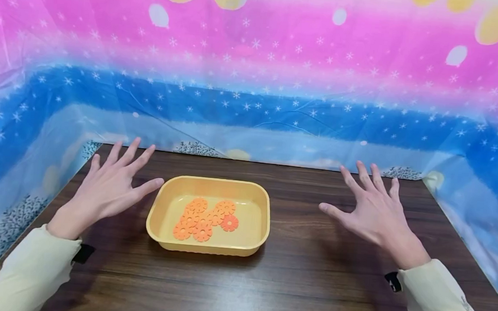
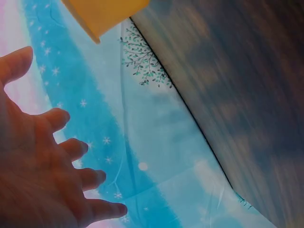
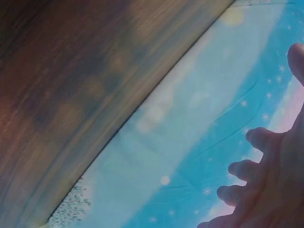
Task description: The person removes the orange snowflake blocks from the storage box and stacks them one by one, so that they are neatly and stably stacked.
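A yellow rectangular tray (image 1: 206,248) stands left of the middle of the table. Inside it lie several orange notched discs, shaped like flowers with a centre hole; one disc (image 1: 229,223) at the right looks redder than the others. My left hand (image 1: 112,186) is spread above the table beside the tray's left side, thumb near its rim, holding nothing. In the left wrist view, a corner of the tray (image 2: 104,14) shows at the top, apart from the fingers. Off to the tray's right, my right hand (image 1: 376,209) is spread with nothing in it.
The dark wood-grain table (image 1: 291,286) ends at a straight back edge. A pink and blue cloth (image 1: 253,107) with snowflakes hangs behind it and along both sides. Each wrist has a black strap (image 1: 83,254) by the pale sleeve (image 1: 29,270).
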### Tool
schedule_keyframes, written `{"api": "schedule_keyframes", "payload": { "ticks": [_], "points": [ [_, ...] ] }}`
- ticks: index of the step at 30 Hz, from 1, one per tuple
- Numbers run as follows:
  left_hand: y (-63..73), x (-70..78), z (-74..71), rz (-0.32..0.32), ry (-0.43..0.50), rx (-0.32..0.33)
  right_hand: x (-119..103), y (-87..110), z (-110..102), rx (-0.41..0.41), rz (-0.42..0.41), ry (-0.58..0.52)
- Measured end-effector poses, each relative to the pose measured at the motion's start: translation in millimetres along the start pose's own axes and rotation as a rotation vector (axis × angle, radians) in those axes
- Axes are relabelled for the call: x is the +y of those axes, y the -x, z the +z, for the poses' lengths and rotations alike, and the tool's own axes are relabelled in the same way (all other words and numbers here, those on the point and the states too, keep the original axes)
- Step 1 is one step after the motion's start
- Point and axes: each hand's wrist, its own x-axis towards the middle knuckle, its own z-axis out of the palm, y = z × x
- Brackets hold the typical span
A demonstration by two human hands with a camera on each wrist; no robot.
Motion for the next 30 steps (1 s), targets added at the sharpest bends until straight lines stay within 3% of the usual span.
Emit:
{"api": "schedule_keyframes", "payload": {
  "ticks": [7,15,25,30],
  "points": [
    [12.5,1.7,0.5,0.025,0.049,0.039,-23,-0.3,-13,0.024,-0.083,-0.025],
    [23.9,4.1,5.0,0.008,0.198,0.040,-51,-8.9,-16,0.012,-0.200,-0.082],
    [35.3,10.4,14.4,0.048,0.368,0.166,-87,-23.8,-18,-0.075,-0.336,-0.212],
    [39.3,12.7,16.9,0.032,0.410,0.127,-107,-33.7,-15,-0.099,-0.438,-0.300]
  ]
}}
